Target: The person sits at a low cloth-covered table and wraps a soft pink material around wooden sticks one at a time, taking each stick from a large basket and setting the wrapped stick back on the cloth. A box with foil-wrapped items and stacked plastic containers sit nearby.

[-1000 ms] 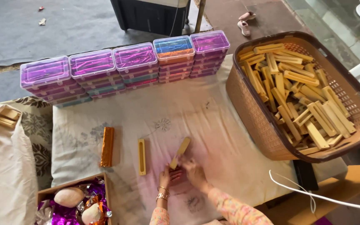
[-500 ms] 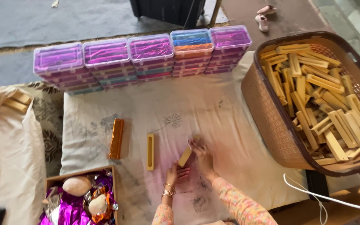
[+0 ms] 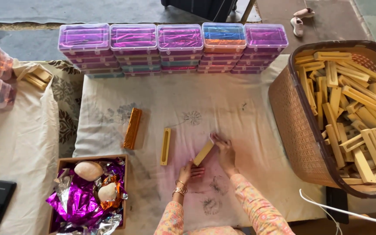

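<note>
Since a moment ago, your hands have stayed on the yellow block while your view drifted — the cloth-covered tabletop now sits more centred. Your left hand grasps the block's near end; your right hand pinches its far end. It lies between them, long axis slanting from near-left to far-right. An open yellow tray lies just left, nearer your left hand, and a gold-wrapped bar sits further left.

Both arms in long pink floral-print sleeves; left hand wears gold bangles at wrist; right hand bare.
</note>
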